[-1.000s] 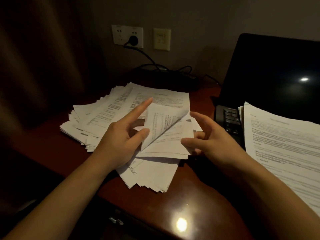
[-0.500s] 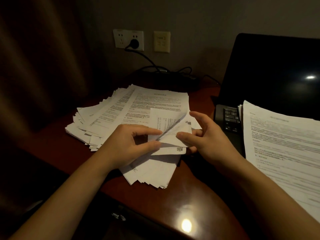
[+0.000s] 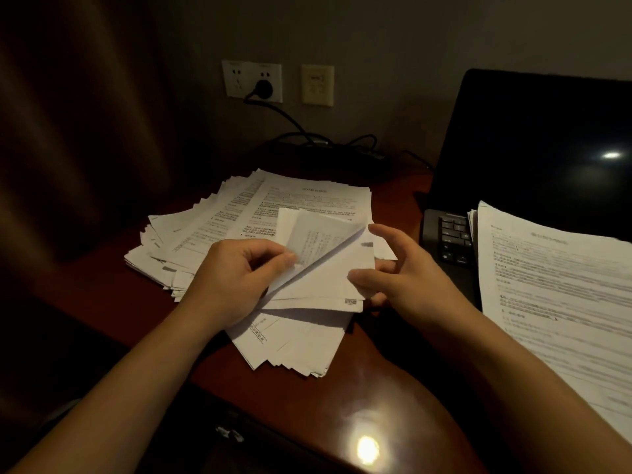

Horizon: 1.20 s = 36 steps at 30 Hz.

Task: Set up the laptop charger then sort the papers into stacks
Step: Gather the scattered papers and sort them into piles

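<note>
Head view: fanned pile [image 3: 212, 230] of thin printed sheets; above it, left hand [image 3: 229, 275] pinches curled sheet [image 3: 318, 241], right hand [image 3: 410, 278] thumb-clamps flat bundle [image 3: 325, 283].

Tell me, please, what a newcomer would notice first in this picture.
First, the two hands at the centre: the left hand pinches up the top sheet of a small bundle that the right hand holds. Under them a loose pile of papers spreads over the desk. At the right a neater stack lies on the keyboard of a dark laptop.
</note>
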Tool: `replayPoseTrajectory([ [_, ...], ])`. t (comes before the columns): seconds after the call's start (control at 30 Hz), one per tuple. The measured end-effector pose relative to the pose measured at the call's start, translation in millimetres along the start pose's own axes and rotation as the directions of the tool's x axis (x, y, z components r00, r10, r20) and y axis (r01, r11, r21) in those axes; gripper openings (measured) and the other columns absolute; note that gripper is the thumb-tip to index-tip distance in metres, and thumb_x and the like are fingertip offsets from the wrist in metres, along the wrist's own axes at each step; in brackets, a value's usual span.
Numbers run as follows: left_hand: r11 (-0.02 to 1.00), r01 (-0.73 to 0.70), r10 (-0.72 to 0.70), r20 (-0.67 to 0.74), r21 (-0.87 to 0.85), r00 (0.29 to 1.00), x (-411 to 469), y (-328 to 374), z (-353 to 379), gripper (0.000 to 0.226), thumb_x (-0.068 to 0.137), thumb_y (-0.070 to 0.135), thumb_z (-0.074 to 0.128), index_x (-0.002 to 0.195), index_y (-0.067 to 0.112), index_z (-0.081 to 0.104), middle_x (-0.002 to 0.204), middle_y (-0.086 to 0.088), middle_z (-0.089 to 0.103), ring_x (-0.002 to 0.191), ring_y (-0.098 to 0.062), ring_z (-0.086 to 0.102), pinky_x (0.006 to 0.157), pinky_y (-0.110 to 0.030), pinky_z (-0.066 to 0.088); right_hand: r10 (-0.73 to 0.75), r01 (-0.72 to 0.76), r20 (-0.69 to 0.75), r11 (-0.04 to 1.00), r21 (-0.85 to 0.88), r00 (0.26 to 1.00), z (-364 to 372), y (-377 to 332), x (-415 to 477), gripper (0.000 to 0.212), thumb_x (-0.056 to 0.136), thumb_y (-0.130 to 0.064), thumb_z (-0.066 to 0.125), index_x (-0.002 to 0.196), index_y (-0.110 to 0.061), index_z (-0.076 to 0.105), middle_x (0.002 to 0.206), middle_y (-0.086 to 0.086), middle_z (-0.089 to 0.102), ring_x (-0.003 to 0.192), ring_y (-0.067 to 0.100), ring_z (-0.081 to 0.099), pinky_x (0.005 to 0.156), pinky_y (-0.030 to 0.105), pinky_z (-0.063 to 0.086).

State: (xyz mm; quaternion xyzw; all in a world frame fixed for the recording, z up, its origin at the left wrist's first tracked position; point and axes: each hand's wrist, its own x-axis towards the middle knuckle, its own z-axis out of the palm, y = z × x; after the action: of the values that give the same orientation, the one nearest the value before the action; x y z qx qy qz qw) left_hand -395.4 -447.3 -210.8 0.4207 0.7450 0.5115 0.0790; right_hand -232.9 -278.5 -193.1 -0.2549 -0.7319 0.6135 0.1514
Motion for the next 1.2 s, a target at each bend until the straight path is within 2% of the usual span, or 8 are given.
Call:
replayPoseTrajectory([
  [0.17,0.998,-0.005,-0.002,-0.09,-0.069,0.996,-2.3,2.3,-0.1,0.007,0.089,0.022,0.072,0.093,0.027,0.07,0.082,0.009,0.075,0.076,-0.006,0.072,0.057,-0.02,0.054,-0.01,0.01,0.002,1.0,0.007,1.0,2.6,-2.1,-0.7,0.078,0.09,-0.008,0.071,0.152,-0.035,0.032,0.095,-0.002,0.077,0.087,0.007,0.075,0.062,0.024,0.06],
  [0.3,0.985,-0.009,0.006,-0.017,-0.171,1.0,-2.3,3.1,-1.0,0.063,0.095,0.014,0.064,0.133,0.061,0.045,0.107,0.009,0.072,0.079,-0.023,0.072,0.063,-0.04,0.062,-0.045,0.045,-0.032,0.999,-0.003,0.998,4.1,-2.5,-1.9,0.075,0.09,-0.014,0.071,0.151,-0.036,0.032,0.088,-0.006,0.077,0.086,0.007,0.075,0.061,0.023,0.059],
  [0.4,0.999,-0.04,0.039,0.133,0.007,0.99,-2.1,1.2,-1.7,0.034,0.087,0.043,0.064,0.12,0.051,0.064,0.1,0.02,0.067,0.09,-0.012,0.066,0.066,-0.029,0.058,-0.06,0.059,-0.064,0.998,-0.026,0.996,9.5,0.2,-1.9,0.073,0.09,-0.017,0.073,0.15,-0.033,0.034,0.082,-0.008,0.076,0.082,0.01,0.075,0.06,0.023,0.059],
  [0.53,0.998,-0.007,-0.006,0.192,0.067,0.981,-3.5,2.8,-3.6,0.051,0.067,0.054,0.076,0.117,0.045,0.068,0.102,0.032,0.063,0.103,0.012,0.056,0.074,-0.014,0.053,-0.056,0.058,-0.1,0.998,0.011,0.993,17.0,1.6,-0.1,0.07,0.09,-0.017,0.074,0.148,-0.03,0.037,0.114,0.001,0.074,0.084,0.008,0.075,0.058,0.021,0.058],
  [0.67,0.999,-0.027,0.025,0.053,0.041,0.998,-1.5,2.1,-1.1,0.012,0.087,0.034,0.07,0.096,0.04,0.073,0.087,0.022,0.072,0.088,0.005,0.065,0.066,-0.013,0.052,-0.059,0.054,-0.061,0.995,-0.082,0.996,11.0,1.5,-1.1,0.078,0.09,-0.021,0.074,0.153,-0.034,0.03,0.1,0.007,0.077,0.086,0.02,0.075,0.065,0.038,0.063],
  [0.9,1.0,-0.008,0.004,-0.14,-0.028,0.99,-1.0,-0.2,-1.8,0.005,0.085,0.03,0.075,0.086,0.028,0.071,0.076,0.003,0.072,0.071,-0.015,0.069,0.063,-0.038,0.059,-0.051,0.051,0.019,0.999,-0.007,0.999,5.2,-6.1,-5.6,0.081,0.091,-0.007,0.069,0.153,-0.037,0.027,0.09,-0.007,0.078,0.087,0.01,0.076,0.069,0.026,0.062],
  [1.0,0.983,0.014,-0.033,-0.101,-0.185,0.994,-1.0,0.3,-1.0,0.055,0.09,0.015,0.072,0.121,0.056,0.051,0.093,0.001,0.073,0.075,-0.023,0.072,0.065,-0.045,0.062,-0.059,0.059,-0.004,0.998,-0.038,0.998,7.1,-5.6,-5.9,0.079,0.091,-0.012,0.07,0.154,-0.035,0.027,0.08,-0.008,0.076,0.082,0.009,0.075,0.064,0.023,0.059],
  [1.2,0.994,-0.093,0.083,0.162,0.052,0.983,-3.1,2.6,-1.6,0.033,0.09,0.027,0.07,0.12,0.041,0.066,0.089,0.025,0.062,0.083,0.001,0.061,0.064,-0.014,0.048,-0.093,0.086,-0.067,0.99,-0.111,0.993,7.6,-1.0,-2.9,0.074,0.091,-0.02,0.071,0.151,-0.035,0.031,0.063,-0.01,0.068,0.065,0.006,0.071,0.056,0.019,0.053],
])
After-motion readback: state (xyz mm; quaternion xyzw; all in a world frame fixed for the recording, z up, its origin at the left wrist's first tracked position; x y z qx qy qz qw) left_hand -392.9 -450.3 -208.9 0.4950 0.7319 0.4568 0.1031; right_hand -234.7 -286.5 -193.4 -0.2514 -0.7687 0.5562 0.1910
